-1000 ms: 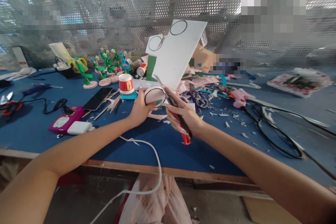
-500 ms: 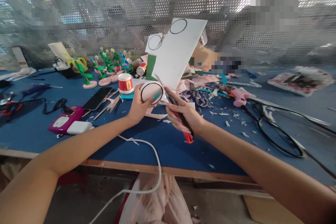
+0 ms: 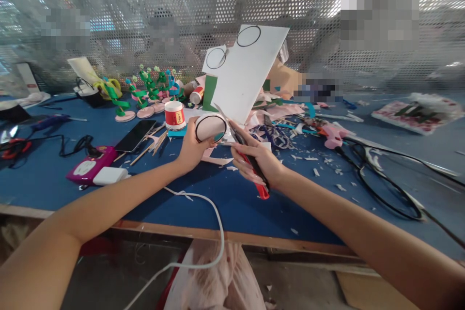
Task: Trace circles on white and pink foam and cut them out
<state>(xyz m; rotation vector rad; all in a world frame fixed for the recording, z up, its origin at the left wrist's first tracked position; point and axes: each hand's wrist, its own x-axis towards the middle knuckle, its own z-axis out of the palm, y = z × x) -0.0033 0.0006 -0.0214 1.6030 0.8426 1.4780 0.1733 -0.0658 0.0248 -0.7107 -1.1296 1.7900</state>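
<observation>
My left hand point(image 3: 192, 149) pinches a round white paper piece point(image 3: 209, 127) edged with a black line, its thumb lying across the lower part. Scissors point(image 3: 250, 155) with red and black handles are gripped in my right hand point(image 3: 259, 157). Their blades point up and away, close beside the right edge of the round piece; whether they touch it I cannot tell. Just behind, a large white card sheet point(image 3: 241, 80) leans upright with a drawn black circle near its top. A smaller white piece point(image 3: 216, 59) with another circle is next to it.
A red-and-white paper cup point(image 3: 175, 115), phone point(image 3: 136, 136), sticks and pink power socket point(image 3: 92, 165) lie left. Green paper plants point(image 3: 148, 89) stand behind. Paper scraps and a pink glue gun point(image 3: 332, 134) with black cable are right. A white cable point(image 3: 214, 208) crosses the front edge.
The round piece has tilted slightly in my left hand, and the thumb has shifted a little lower on it. The scissors have hardly moved.
</observation>
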